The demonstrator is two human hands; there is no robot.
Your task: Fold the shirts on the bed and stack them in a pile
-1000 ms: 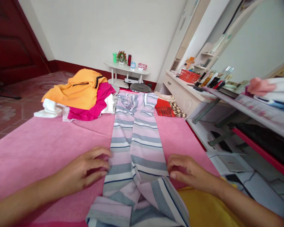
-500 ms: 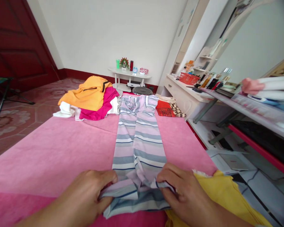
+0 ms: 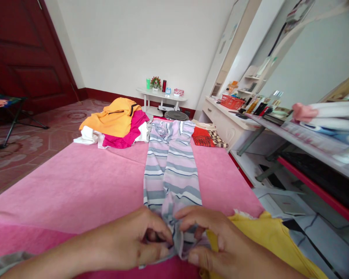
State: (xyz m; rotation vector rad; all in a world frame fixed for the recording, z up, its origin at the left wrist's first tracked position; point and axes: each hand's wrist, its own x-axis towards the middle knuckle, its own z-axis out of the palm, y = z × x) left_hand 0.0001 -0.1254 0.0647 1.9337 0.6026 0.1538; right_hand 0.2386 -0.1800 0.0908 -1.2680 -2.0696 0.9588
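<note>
A long striped garment (image 3: 171,170) in pink, grey and white lies lengthwise on the pink bed cover (image 3: 75,186), folded narrow. My left hand (image 3: 133,242) and my right hand (image 3: 212,242) meet at its near end. Both are closed, pinching the bunched striped fabric between fingers and thumbs. The garment's near hem is hidden under my hands.
A pile of orange, magenta and white clothes (image 3: 116,124) sits at the far left of the bed. A red patterned cloth (image 3: 208,137) lies far right. A yellow garment (image 3: 267,236) lies by my right forearm. A dresser (image 3: 235,116) and shelves stand right.
My hands have moved from the garment's sides to its near end and come together, gathering the fabric into a bunch. The view has shifted slightly.
</note>
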